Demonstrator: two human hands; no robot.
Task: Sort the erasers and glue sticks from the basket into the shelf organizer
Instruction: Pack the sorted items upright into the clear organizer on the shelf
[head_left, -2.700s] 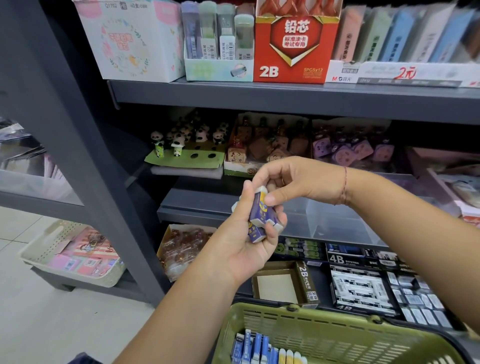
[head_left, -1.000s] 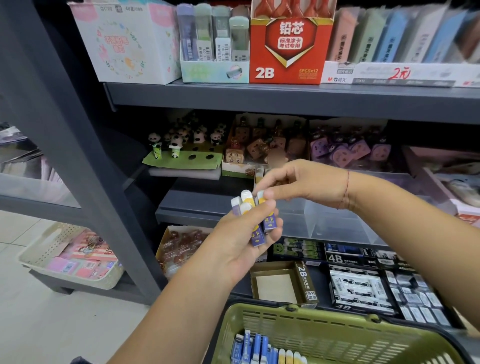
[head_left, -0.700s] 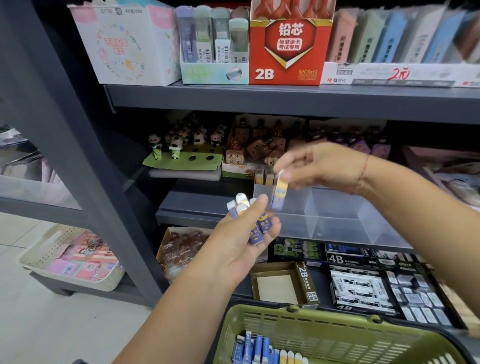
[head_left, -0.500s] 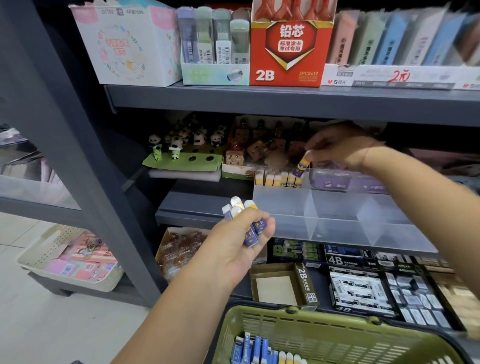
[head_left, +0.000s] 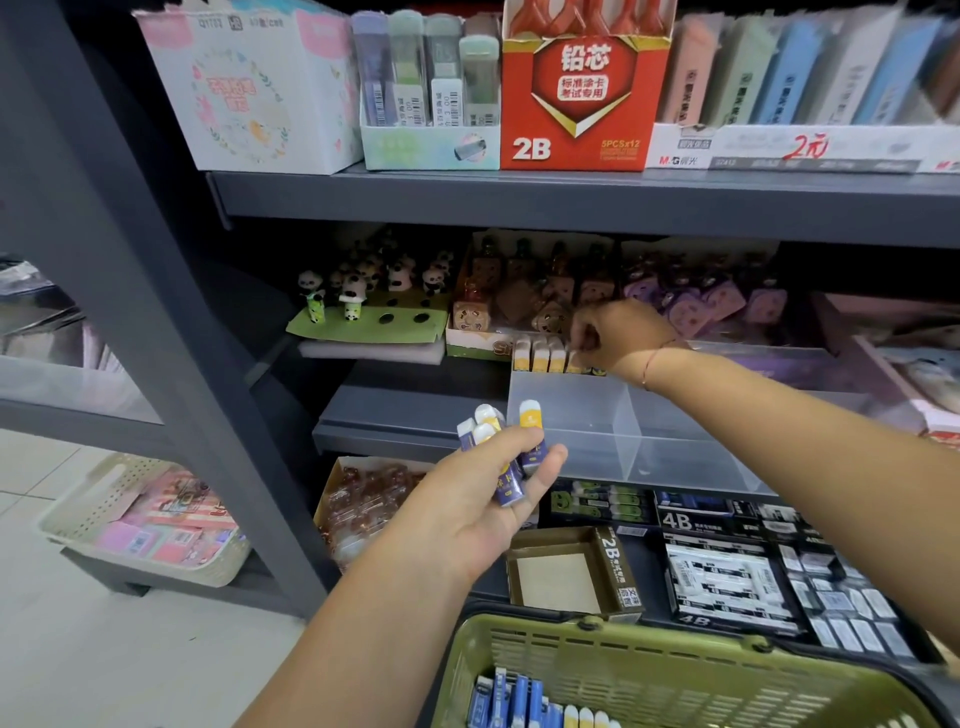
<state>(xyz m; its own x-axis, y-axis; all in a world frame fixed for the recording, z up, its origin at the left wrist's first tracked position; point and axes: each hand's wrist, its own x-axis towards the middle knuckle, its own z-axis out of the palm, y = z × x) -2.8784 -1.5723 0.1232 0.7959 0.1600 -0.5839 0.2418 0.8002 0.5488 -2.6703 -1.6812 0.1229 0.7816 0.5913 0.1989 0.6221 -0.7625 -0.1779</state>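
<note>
an eraser was pinched by the right hand at the back row of the organizer; more erasers were gripped in the left hand. it was best seated upright, flush with the row.

The front compartments of the clear organizer lay open from above, and the gap between its rim and the grey shelf overhead was wide enough for the right hand, whose fingers pinched at the right end of the row of glue sticks. That row filled the left of the back-left compartment, and boxes of figures crowded just behind it. The left hand, gripping the held sticks, hung before the organizer's front left corner, and the basket blocked the way from below.
</note>
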